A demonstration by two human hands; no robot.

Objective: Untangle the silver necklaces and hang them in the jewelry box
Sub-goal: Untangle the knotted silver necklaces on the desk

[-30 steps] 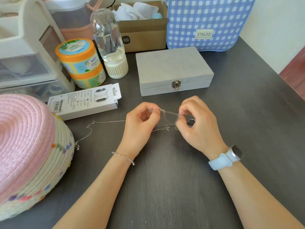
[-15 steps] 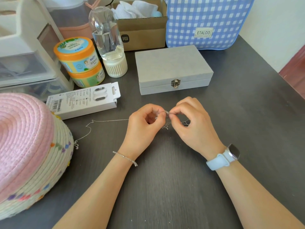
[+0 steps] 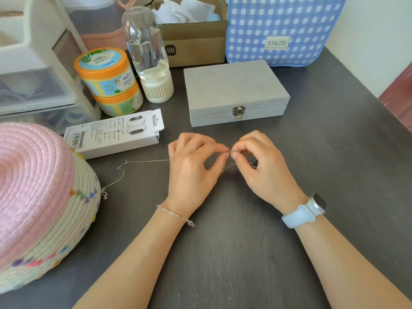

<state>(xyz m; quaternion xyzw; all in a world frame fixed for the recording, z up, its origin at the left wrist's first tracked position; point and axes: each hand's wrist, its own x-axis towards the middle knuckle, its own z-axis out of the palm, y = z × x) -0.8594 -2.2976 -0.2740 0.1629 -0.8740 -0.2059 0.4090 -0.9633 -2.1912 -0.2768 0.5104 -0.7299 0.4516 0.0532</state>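
Two forearms enter from the bottom of the frame over the dark tabletop point(image 3: 234, 253). At centre frame, the left hand point(image 3: 191, 168) and right hand point(image 3: 263, 166) meet fingertip to fingertip, each grip pinched together on the tangled silver necklaces point(image 3: 230, 162). One chain strand point(image 3: 124, 169) trails left across the tabletop toward the pink woven basket point(image 3: 38, 197) at the left edge. Above the hands, the grey jewelry box point(image 3: 234, 88) sits closed, its metal clasp point(image 3: 238, 111) facing the person.
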